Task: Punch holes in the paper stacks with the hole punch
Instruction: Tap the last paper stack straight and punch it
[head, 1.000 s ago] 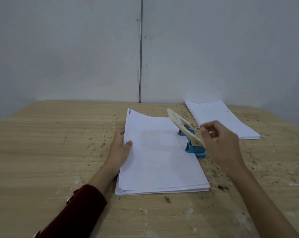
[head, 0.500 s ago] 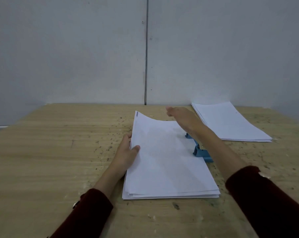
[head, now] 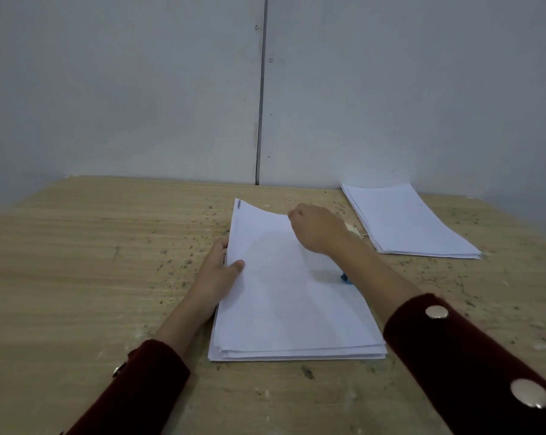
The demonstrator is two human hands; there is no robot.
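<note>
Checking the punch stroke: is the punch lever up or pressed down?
Pressed down, it seems: the right hand lies low over the punch, hiding the lever; only a blue corner and a cream tip show.

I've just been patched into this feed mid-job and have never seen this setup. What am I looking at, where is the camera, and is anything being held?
There is no machine: a person works bare-handed, filmed by a camera on their head looking down. The left hand holds the left edge of the near paper stack on the wooden table. The right hand, fingers curled, is down over the hole punch, mostly hidden; only a blue corner shows at the stack's right edge. Whether it holds the lever is unclear. A second paper stack lies far right.
</note>
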